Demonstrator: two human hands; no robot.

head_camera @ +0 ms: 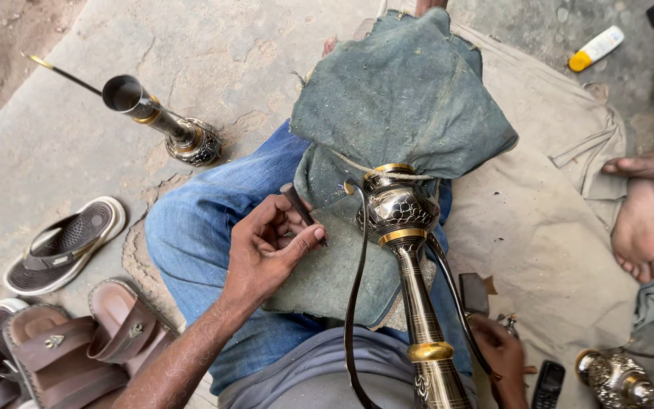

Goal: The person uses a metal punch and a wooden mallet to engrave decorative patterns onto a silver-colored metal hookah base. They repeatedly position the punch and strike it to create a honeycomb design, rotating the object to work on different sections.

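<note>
Two hands work over the lap: the left hand [270, 246] has its grip pinched on a short dark tool [300, 210], tip at the grey-green cloth [395, 98] beside the engraved metal stem [410, 257]. The right hand [502, 356], low by the thigh, shows too little to tell its grip.

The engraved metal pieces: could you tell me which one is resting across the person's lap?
The long brass-banded stem, lying on the grey-green cloth beside the left hand. Another piece stands on the concrete; a third lies at lower right.
</note>
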